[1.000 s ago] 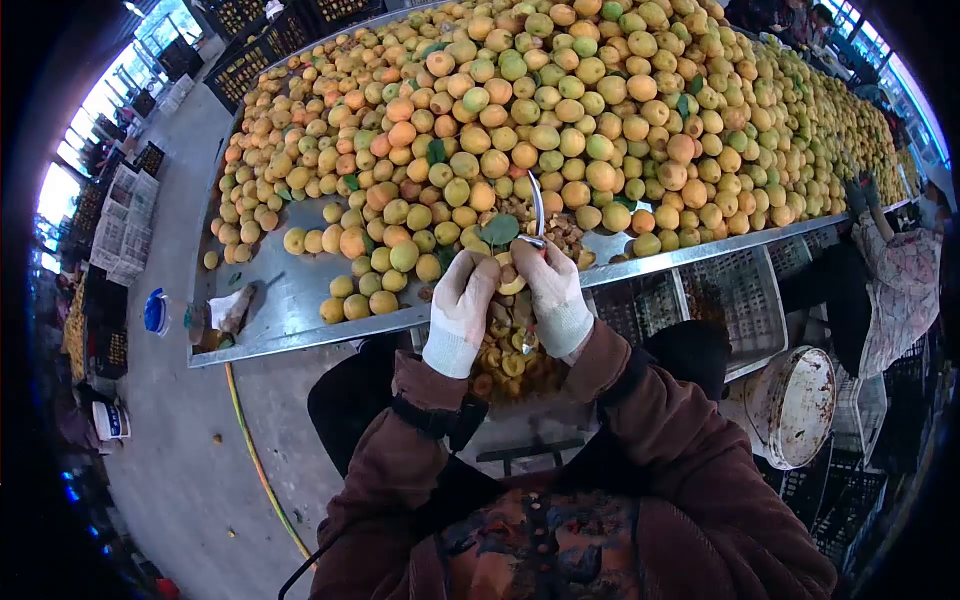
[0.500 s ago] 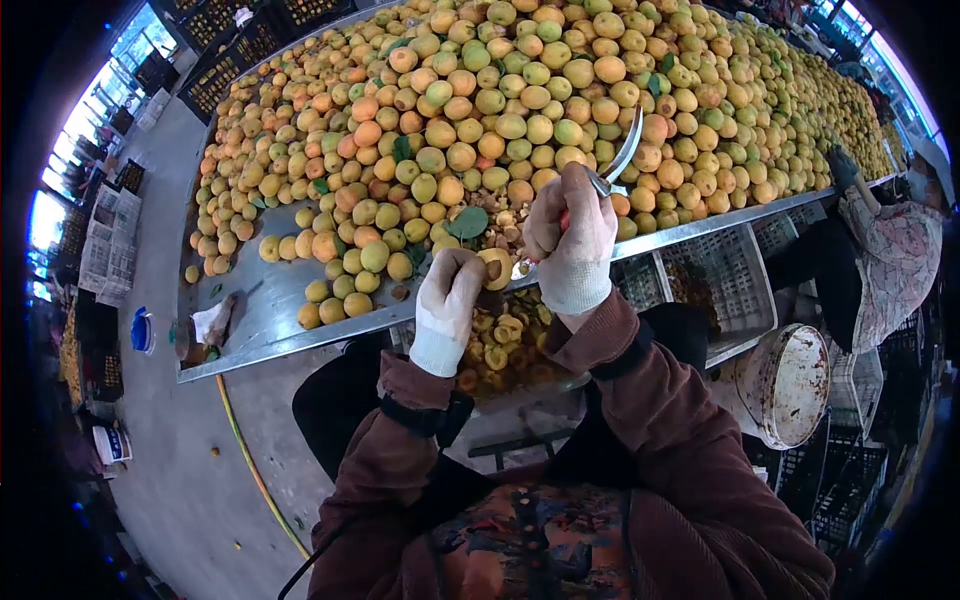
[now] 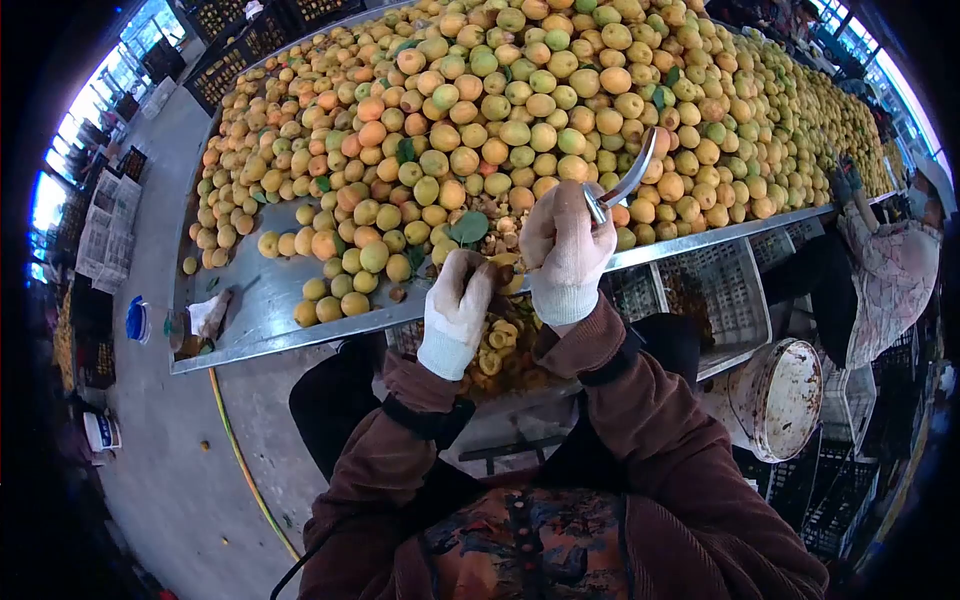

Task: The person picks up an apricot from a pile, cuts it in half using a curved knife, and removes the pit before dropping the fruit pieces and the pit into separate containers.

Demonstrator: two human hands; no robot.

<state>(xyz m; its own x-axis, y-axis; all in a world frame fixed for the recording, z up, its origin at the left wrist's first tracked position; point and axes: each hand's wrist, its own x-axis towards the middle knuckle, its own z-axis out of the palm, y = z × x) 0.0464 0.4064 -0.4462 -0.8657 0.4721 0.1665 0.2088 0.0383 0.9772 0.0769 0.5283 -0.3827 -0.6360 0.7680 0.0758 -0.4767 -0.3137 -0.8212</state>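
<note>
My gloved left hand (image 3: 458, 308) is closed on an apricot (image 3: 510, 270) over the table's front edge; its fingers cover part of the fruit. Close on the right, my gloved right hand (image 3: 568, 250) grips a curved knife (image 3: 632, 175), its blade pointing up and away from the fruit. The knife's handle is mostly hidden in the fist. Beyond both hands, a big heap of apricots (image 3: 500, 130) covers the metal table (image 3: 262, 305). Below them, cut apricot halves (image 3: 492, 350) lie in a container whose rim is mostly hidden.
White plastic crates (image 3: 715, 290) stand under the table's right side, with a stained bucket (image 3: 785, 400) nearer me. A co-worker (image 3: 890, 260) sits at the far right. On the table's left corner lies a whitish cloth (image 3: 208, 315). A yellow hose (image 3: 245, 470) crosses the floor.
My right hand has come slightly lower, nearer the left hand, and the knife has dropped with it. The left hand has shifted a little right, and the apricot's cut face shows less.
</note>
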